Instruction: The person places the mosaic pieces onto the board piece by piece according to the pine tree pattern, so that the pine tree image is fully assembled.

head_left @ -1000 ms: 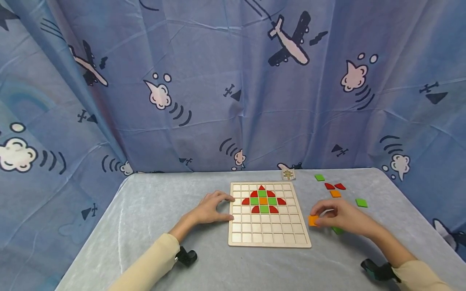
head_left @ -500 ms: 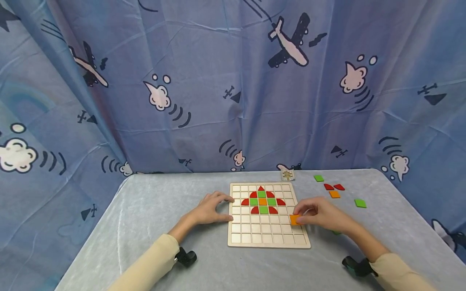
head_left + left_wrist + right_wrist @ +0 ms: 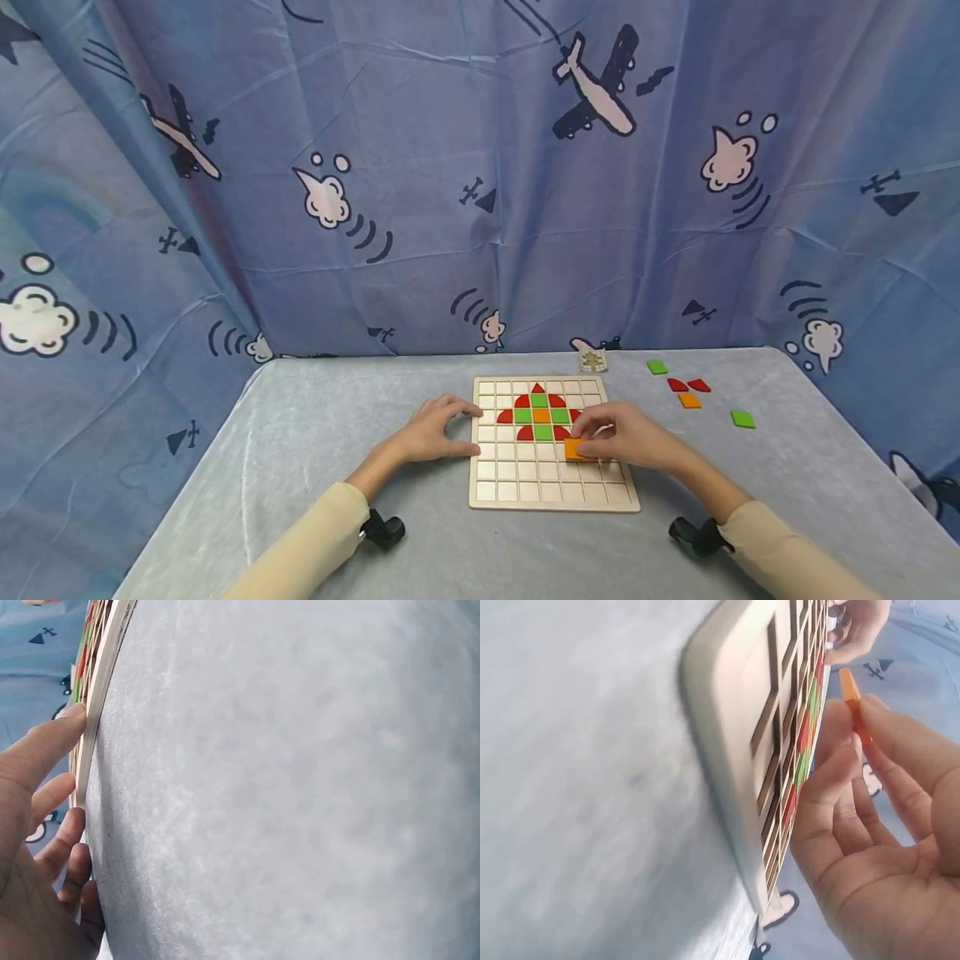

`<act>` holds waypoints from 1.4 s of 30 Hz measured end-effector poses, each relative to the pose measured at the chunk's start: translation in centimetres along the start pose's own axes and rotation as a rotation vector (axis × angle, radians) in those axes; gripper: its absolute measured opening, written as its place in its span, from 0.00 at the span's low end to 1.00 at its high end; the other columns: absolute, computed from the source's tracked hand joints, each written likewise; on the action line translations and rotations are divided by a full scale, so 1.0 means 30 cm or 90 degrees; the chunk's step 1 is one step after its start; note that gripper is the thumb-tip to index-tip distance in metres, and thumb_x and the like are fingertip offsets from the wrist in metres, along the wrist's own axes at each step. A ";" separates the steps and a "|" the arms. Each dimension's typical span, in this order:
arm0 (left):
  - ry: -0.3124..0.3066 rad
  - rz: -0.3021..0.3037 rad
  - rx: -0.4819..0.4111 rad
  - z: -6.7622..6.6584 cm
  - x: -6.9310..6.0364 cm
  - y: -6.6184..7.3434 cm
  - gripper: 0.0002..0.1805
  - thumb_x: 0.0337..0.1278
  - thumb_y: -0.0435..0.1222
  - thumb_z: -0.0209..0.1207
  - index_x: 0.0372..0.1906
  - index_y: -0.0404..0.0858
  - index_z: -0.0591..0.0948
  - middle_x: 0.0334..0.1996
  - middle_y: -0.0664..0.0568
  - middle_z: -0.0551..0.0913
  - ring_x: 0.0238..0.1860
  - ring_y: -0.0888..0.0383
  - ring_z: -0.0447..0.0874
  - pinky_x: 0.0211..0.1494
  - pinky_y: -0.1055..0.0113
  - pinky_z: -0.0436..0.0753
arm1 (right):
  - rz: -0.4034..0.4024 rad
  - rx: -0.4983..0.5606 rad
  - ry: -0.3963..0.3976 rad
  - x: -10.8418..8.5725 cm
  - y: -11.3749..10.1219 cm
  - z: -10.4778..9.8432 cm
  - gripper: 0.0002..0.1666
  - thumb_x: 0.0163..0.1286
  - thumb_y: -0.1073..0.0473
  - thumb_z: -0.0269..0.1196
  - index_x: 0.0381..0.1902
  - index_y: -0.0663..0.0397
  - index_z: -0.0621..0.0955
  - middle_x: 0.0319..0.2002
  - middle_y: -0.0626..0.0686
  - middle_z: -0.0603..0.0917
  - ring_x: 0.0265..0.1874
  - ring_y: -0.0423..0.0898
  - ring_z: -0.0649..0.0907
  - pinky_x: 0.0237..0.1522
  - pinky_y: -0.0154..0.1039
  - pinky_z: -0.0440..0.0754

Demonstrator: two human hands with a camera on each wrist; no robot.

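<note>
An orange square tile (image 3: 573, 450) is pinched between the thumb and fingers of my right hand (image 3: 628, 435). In the right wrist view the tile (image 3: 849, 684) shows edge-on, a little above the grid board (image 3: 735, 690). My left hand (image 3: 431, 430) rests its thumb and a fingertip against the left edge of the pale wooden grid board (image 3: 517, 492). The left wrist view shows that hand's fingers (image 3: 54, 750) loosely extended along the board's side. Red, green and orange pieces form a pattern in the upper cells, around an orange centre tile (image 3: 541, 415); my right hand covers part of its right side.
Right of the board lie a green tile (image 3: 657, 367), two red pieces (image 3: 699, 385), an orange tile (image 3: 689, 401) and another green tile (image 3: 743, 419). A small patterned card (image 3: 593, 360) lies behind the board. A blue printed curtain (image 3: 420, 208) hangs beyond the grey-covered table (image 3: 337, 383).
My right hand has carried the orange tile leftward from beside the board to over its lower middle-right cells. My left hand has stayed at the board's left edge.
</note>
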State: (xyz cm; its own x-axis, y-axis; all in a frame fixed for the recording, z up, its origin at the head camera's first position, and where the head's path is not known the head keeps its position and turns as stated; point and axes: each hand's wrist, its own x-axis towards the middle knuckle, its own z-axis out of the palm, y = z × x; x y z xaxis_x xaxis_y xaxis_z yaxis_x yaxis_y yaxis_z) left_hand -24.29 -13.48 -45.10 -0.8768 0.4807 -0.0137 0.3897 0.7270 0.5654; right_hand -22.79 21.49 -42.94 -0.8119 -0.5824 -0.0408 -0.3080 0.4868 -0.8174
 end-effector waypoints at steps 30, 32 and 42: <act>-0.003 -0.005 0.001 0.005 0.003 -0.001 0.32 0.50 0.54 0.70 0.62 0.53 0.77 0.62 0.54 0.75 0.62 0.49 0.68 0.66 0.46 0.68 | -0.025 -0.032 -0.002 0.108 -0.048 0.093 0.05 0.61 0.66 0.68 0.35 0.62 0.84 0.26 0.53 0.82 0.22 0.39 0.76 0.25 0.31 0.78; -0.002 -0.005 0.001 0.005 0.003 -0.002 0.32 0.50 0.54 0.70 0.62 0.53 0.77 0.62 0.54 0.75 0.62 0.49 0.69 0.66 0.46 0.68 | -0.026 -0.034 -0.002 0.108 -0.051 0.092 0.05 0.61 0.66 0.69 0.34 0.61 0.84 0.26 0.53 0.82 0.21 0.39 0.77 0.25 0.31 0.78; -0.002 -0.003 0.001 0.005 0.003 -0.003 0.32 0.50 0.54 0.70 0.61 0.54 0.77 0.62 0.54 0.75 0.62 0.49 0.69 0.66 0.46 0.67 | -0.026 -0.034 -0.002 0.103 -0.041 0.068 0.05 0.60 0.65 0.70 0.34 0.59 0.85 0.27 0.52 0.83 0.26 0.41 0.78 0.28 0.32 0.79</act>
State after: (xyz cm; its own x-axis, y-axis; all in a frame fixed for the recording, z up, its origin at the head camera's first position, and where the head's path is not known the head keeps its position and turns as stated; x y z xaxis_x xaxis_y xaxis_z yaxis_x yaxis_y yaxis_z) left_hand -24.35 -13.43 -45.27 -0.8778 0.4786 -0.0190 0.3859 0.7302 0.5638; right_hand -23.91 17.75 -43.25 -0.7965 -0.6046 -0.0098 -0.3669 0.4960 -0.7870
